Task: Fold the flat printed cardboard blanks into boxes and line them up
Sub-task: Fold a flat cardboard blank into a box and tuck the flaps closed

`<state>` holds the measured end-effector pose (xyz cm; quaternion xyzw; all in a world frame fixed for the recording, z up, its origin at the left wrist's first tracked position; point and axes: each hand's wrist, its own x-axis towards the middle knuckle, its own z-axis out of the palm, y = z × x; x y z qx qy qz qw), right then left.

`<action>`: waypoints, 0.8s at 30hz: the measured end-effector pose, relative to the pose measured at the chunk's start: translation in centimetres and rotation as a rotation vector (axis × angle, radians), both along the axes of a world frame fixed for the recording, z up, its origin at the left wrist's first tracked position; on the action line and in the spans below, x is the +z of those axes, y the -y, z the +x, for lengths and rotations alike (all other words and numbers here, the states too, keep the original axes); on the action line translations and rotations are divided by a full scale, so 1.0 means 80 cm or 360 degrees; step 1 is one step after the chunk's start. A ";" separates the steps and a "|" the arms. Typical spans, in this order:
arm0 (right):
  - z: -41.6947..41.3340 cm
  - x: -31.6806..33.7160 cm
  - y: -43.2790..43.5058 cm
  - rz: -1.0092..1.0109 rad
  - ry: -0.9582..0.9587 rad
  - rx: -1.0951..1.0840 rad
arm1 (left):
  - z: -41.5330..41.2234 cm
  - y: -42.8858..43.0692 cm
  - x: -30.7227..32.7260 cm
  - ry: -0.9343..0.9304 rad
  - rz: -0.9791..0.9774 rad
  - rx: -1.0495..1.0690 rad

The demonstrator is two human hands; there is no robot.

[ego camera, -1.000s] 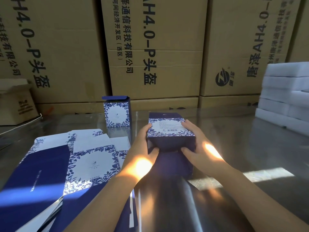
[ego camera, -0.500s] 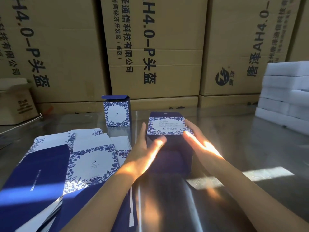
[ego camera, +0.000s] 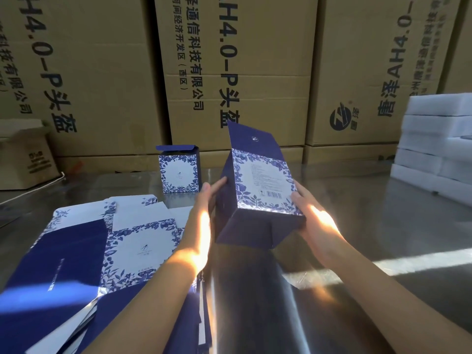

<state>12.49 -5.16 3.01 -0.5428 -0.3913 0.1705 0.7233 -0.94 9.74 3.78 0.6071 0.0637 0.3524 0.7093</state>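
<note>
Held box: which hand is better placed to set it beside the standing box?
Right, probably. The right hand grips the held box at its lower corner; the left hand only touches its dark side, between it and the standing box.

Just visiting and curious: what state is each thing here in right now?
held box: tilted, bottom folded shut, top flap open.
left hand: presses the box's left side.
right hand: grips its lower right corner.
standing box: upright on table, top flap open.
flat blanks: unfolded, piled on table.
</note>
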 end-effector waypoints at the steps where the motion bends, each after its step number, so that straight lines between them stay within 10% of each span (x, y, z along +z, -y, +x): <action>1: -0.001 0.001 -0.002 -0.0039 -0.0004 -0.0044 | 0.002 0.000 0.000 -0.0044 0.0056 0.0041; 17: -0.008 0.007 0.003 -0.0282 0.0262 -0.0462 | -0.004 0.021 -0.002 0.0002 0.0376 0.0228; 24: -0.014 0.020 0.008 -0.0308 -0.0349 -0.0040 | -0.008 0.024 -0.004 0.0185 0.0372 0.0183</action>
